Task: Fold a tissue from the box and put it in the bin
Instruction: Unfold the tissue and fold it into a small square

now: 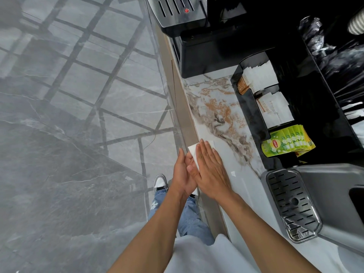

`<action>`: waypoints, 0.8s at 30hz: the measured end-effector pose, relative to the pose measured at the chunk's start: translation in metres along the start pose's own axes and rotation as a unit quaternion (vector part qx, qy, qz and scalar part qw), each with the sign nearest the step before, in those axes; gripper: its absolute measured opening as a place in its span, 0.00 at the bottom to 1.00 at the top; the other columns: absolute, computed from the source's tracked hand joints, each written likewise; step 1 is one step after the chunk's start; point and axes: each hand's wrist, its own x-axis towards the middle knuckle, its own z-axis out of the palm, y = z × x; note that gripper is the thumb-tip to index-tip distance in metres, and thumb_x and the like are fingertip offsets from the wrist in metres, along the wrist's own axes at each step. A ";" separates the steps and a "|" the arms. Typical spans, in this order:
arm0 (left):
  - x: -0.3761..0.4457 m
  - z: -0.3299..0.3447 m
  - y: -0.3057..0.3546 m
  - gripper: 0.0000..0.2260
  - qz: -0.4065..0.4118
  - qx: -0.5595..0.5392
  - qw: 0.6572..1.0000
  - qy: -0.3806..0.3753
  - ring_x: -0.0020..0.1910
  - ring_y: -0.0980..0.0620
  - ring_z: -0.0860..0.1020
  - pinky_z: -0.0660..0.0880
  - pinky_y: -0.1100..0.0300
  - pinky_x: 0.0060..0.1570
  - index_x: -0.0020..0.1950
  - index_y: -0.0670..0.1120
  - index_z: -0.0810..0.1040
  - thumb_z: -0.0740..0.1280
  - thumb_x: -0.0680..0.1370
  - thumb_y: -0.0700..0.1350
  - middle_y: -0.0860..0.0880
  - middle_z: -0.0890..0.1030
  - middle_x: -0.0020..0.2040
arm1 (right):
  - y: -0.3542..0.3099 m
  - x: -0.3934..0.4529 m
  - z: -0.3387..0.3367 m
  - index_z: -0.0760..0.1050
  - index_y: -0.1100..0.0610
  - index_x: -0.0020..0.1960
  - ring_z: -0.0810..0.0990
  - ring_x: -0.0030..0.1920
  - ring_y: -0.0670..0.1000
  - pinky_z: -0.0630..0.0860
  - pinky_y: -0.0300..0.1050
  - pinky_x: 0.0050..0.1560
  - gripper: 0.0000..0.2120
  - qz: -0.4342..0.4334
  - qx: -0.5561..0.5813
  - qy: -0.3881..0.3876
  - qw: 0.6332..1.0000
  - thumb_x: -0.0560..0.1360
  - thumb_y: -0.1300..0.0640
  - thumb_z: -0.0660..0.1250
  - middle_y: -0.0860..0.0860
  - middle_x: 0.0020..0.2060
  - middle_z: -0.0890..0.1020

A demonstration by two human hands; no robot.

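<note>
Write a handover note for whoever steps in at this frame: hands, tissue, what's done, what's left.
Right hand: flat, fingers straight, pressing the tissue onto the counter at its front edge.
Left hand: at the counter edge, thumb on the tissue's near side; whether it grips from below cannot be told.
Done: the tissue is out and lies as a small white piece under the hands, apparently mid-fold.
Left: finish the fold, then carry it to the bin. Neither the bin nor the tissue box is in view.

Right of the grip, green Lipton tea packets (286, 143) in a black organizer (254, 117); nearer, a slotted drip tray (292, 205).
</note>
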 end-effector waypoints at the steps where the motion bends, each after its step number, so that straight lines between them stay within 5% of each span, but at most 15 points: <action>1: 0.000 -0.001 0.000 0.31 0.000 -0.003 1.000 0.004 0.74 0.41 0.69 0.61 0.48 0.76 0.74 0.37 0.69 0.49 0.84 0.60 0.37 0.72 0.72 | -0.001 0.000 0.000 0.46 0.60 0.78 0.43 0.79 0.49 0.37 0.43 0.77 0.36 -0.002 -0.001 -0.002 1.000 0.79 0.37 0.39 0.55 0.79 0.49; 9: 0.000 -0.004 0.001 0.31 -0.027 -0.018 0.999 0.000 0.67 0.44 0.77 0.68 0.50 0.70 0.73 0.40 0.71 0.50 0.83 0.62 0.41 0.80 0.66 | -0.007 0.002 0.003 0.45 0.60 0.78 0.36 0.77 0.45 0.36 0.43 0.76 0.36 -0.014 -0.001 -0.015 1.000 0.79 0.36 0.39 0.54 0.78 0.47; 15: 0.001 -0.008 0.002 0.30 -0.049 -0.032 0.998 0.013 0.76 0.45 0.65 0.57 0.50 0.77 0.78 0.42 0.63 0.53 0.83 0.60 0.42 0.69 0.74 | -0.017 0.005 0.003 0.50 0.61 0.78 0.43 0.78 0.49 0.39 0.46 0.77 0.36 -0.026 -0.008 -0.027 0.999 0.79 0.38 0.39 0.52 0.77 0.46; 24: 0.000 -0.012 0.004 0.19 -0.057 -0.019 0.998 0.007 0.59 0.48 0.82 0.76 0.55 0.62 0.60 0.41 0.83 0.57 0.83 0.50 0.43 0.84 0.58 | -0.020 0.004 0.004 0.50 0.61 0.78 0.44 0.79 0.50 0.40 0.47 0.77 0.38 -0.017 -0.013 -0.040 0.999 0.79 0.36 0.34 0.54 0.78 0.50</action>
